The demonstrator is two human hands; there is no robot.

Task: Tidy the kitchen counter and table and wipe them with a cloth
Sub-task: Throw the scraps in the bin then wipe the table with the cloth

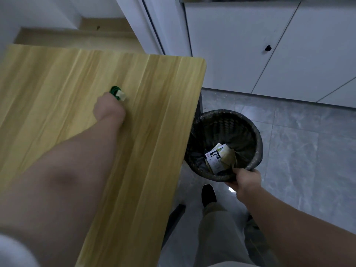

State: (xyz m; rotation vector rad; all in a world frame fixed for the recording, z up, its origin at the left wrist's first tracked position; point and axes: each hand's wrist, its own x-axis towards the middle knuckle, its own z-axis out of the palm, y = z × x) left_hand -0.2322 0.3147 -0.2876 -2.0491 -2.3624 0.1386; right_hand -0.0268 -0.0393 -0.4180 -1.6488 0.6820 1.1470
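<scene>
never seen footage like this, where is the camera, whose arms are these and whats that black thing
There is no machine here. There is one picture, from a wide-angle camera worn on a person's head and looking down, so both arms are that person's own.

The left hand reaches across a wooden table to a small green and white scrap. Its fingers are hidden behind the hand, so I cannot tell whether it grips the scrap or only pushes it.

The black thing is a mesh waste basket. The right hand holds it by the rim beside the table edge, lower than the tabletop. Crumpled wrappers lie inside.

Below are the person's dark shoe and the grey tiled floor, with white cabinets behind.
</scene>
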